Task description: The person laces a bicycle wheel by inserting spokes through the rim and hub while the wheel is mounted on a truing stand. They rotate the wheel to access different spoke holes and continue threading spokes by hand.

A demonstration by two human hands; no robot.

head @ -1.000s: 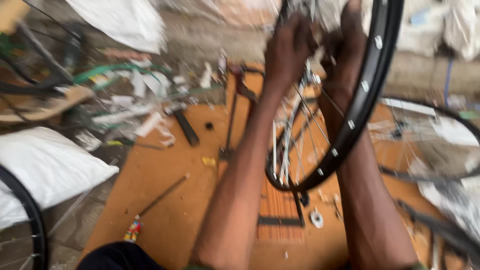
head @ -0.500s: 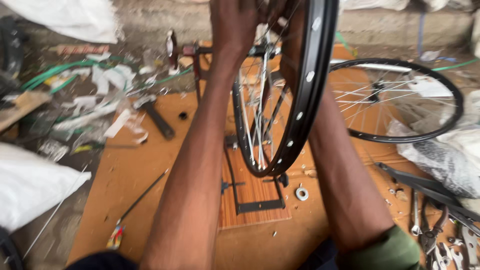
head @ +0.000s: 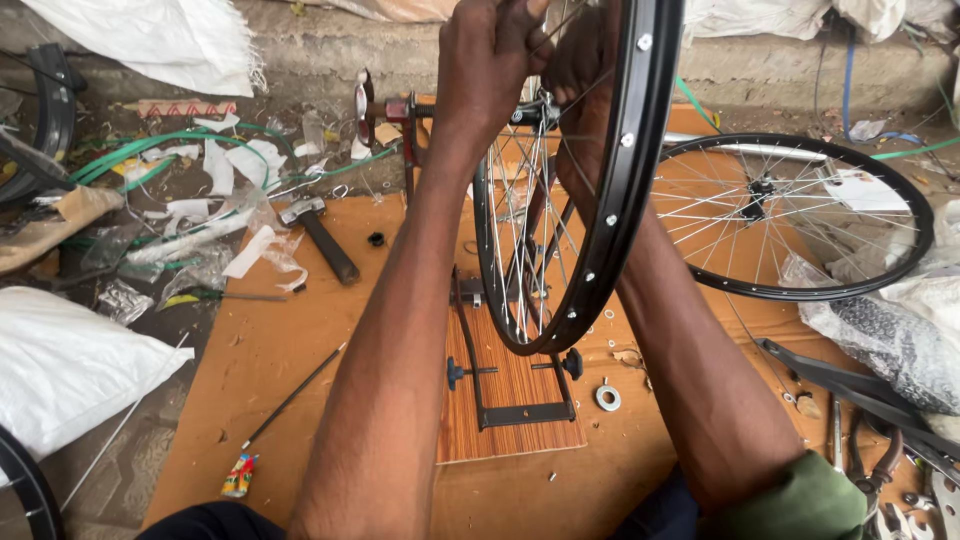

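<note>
Gripping spokes at top centre, the left hand curls closed on one black wheel upright over the stand. Behind it, the right hand touches the spokes; its opening is hidden. A second wheel lies flat at right, one hammer at left.

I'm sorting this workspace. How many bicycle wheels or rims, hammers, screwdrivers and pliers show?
Wheels or rims: 4, the black rim in both hands, a spoked wheel lying flat, and two partial rims
Hammers: 1
Screwdrivers: 1
Pliers: 1
Total: 7
</note>
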